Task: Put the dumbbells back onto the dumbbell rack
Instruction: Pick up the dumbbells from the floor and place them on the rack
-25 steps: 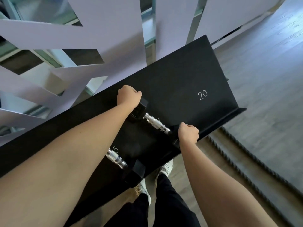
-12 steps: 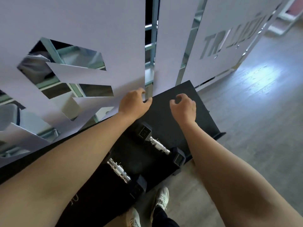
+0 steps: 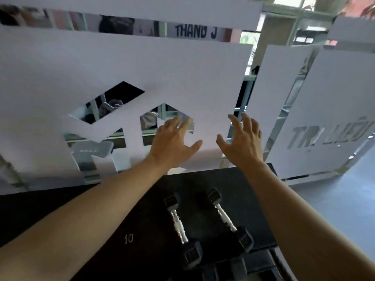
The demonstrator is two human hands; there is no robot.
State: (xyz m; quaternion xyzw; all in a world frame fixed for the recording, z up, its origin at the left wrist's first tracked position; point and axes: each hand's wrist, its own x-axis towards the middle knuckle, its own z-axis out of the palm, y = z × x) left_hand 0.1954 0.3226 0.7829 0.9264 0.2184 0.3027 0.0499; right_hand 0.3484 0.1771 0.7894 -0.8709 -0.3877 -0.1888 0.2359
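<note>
A: Where are the dumbbells?

B: Both lie on the black metal dumbbell rack [image 3: 203, 179], on its sloping shelf. The left black hex-headed dumbbell with a knurled chrome handle [image 3: 179, 224] sits just beside the right black hex-headed dumbbell with a chrome handle [image 3: 226, 219]. They are nearly parallel and do not touch. Their near heads rest against the rack's front lip, and their far heads point up the slope.

A: What else is on the rack?

B: A white number 10 [image 3: 128, 238] is printed on the shelf, to the left of the left dumbbell. Your left forearm crosses the shelf above it.

A: And my hands?

B: Your left hand [image 3: 174, 142] is above the rack's back edge, fingers spread wide, and it holds nothing. Your right hand [image 3: 242, 141] is beside it, also splayed and empty. Both are well clear of the dumbbells, with the palms turned away from you.

A: What lies beyond the rack?

B: A white frosted panel with angular cut-outs [image 3: 125, 78] stands behind the rack's back edge. Right of the rack is another white panel with grey lettering [image 3: 332, 126], and below that, grey floor [image 3: 345, 203].
</note>
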